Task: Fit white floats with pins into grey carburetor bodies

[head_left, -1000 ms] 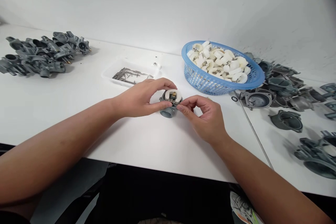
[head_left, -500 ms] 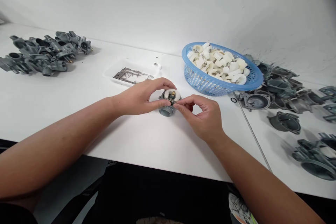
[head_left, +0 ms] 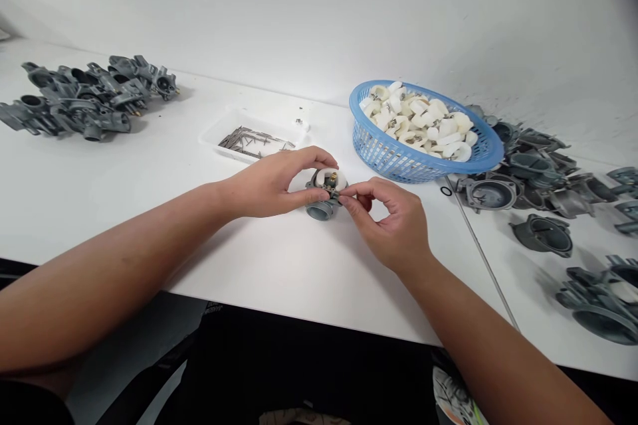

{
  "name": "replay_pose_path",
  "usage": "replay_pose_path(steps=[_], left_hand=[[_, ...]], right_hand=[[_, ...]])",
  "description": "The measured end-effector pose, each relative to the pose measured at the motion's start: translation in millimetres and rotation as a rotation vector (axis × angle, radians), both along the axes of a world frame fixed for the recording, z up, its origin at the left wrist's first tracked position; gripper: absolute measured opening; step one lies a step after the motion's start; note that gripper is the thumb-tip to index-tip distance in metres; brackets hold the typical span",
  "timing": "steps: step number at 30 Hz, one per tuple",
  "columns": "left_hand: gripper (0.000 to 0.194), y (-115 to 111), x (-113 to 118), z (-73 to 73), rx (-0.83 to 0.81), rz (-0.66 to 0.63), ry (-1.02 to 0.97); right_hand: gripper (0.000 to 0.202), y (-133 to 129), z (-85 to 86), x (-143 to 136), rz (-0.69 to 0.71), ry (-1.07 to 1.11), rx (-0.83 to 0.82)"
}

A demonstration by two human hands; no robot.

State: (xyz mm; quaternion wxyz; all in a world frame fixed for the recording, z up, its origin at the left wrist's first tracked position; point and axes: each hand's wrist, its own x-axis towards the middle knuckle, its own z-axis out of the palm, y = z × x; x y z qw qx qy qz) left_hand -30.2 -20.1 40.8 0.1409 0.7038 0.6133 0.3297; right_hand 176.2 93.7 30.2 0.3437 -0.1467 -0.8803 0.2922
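Note:
A grey metal carburetor body [head_left: 319, 211] sits on the white table in front of me, with a white plastic float [head_left: 341, 179] and a brass jet [head_left: 333, 176] on its upper side. My left hand [head_left: 286, 180] grips it from the left, thumb on the near side and fingers curled round the far side. At the right edge of the float mount, thumb and forefinger of my right hand [head_left: 386, 216] are pinched together. Whatever lies between those fingertips is too small or hidden to make out.
Behind my left hand stands a white tray [head_left: 212, 139] of thin metal pins. A blue basket [head_left: 423, 171] heaped with white floats is at the back right. Carburetor bodies [head_left: 94, 96] are piled at left, metal bowls [head_left: 541, 236] at right, near a black ring [head_left: 446, 191].
The whole view has shifted slightly. Both hands stay at the carburetor, and the right fingertips have moved a little off the middle of the float mount towards its right edge.

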Motion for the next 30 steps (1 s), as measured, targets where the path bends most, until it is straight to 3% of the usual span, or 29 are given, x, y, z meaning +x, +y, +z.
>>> replay_pose_path(steps=[7, 17, 20, 30], left_hand=[[0.045, -0.4, 1.2, 0.9, -0.015, 0.018, 0.009], [0.044, -0.5, 0.6, -0.3, 0.001, 0.003, -0.004], [0.045, -0.3, 0.7, -0.4, -0.002, 0.006, 0.002], [0.04, 0.5, 5.1, 1.2, 0.03, 0.008, 0.015]], right_hand=[[0.008, -0.2, -3.0, -2.3, -0.034, 0.062, 0.311], [0.011, -1.9, -3.4, -5.5, -0.051, 0.06, 0.393], [0.01, -0.9, -3.7, -5.3, -0.042, 0.066, 0.359], [0.011, 2.2, -4.4, -3.0, 0.031, 0.115, -0.036]])
